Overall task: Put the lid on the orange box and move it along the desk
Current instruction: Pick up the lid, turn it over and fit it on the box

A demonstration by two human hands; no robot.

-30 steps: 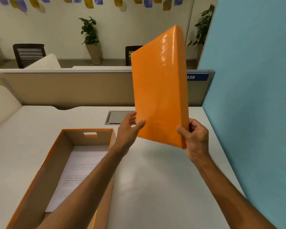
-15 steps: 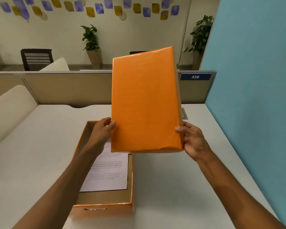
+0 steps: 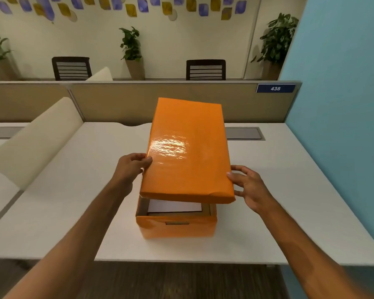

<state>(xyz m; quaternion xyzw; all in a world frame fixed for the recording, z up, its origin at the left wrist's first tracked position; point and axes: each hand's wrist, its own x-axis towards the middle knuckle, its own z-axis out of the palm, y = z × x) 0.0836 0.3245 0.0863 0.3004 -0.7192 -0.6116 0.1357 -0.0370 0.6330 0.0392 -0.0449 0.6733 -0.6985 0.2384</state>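
Note:
A glossy orange lid (image 3: 187,152) hovers tilted over the orange box (image 3: 177,227), its near edge raised above the box's front rim. My left hand (image 3: 132,167) grips the lid's left edge. My right hand (image 3: 249,187) holds its right edge with the fingers spread along the side. The box stands on the white desk (image 3: 289,212) near the front edge, with a slot handle in its front wall. White paper (image 3: 173,207) shows inside through the gap under the lid. Most of the box's inside is hidden by the lid.
A beige partition (image 3: 117,102) with a blue "438" sign (image 3: 275,88) closes the back of the desk. A blue wall (image 3: 343,104) stands at the right. A cream curved divider (image 3: 35,141) rises at the left. A grey cable hatch (image 3: 244,133) lies behind the lid.
The lid has come down from upright to nearly flat and moved left over the box. Both hands kept hold of it. The view has pulled back, showing the desk's front edge.

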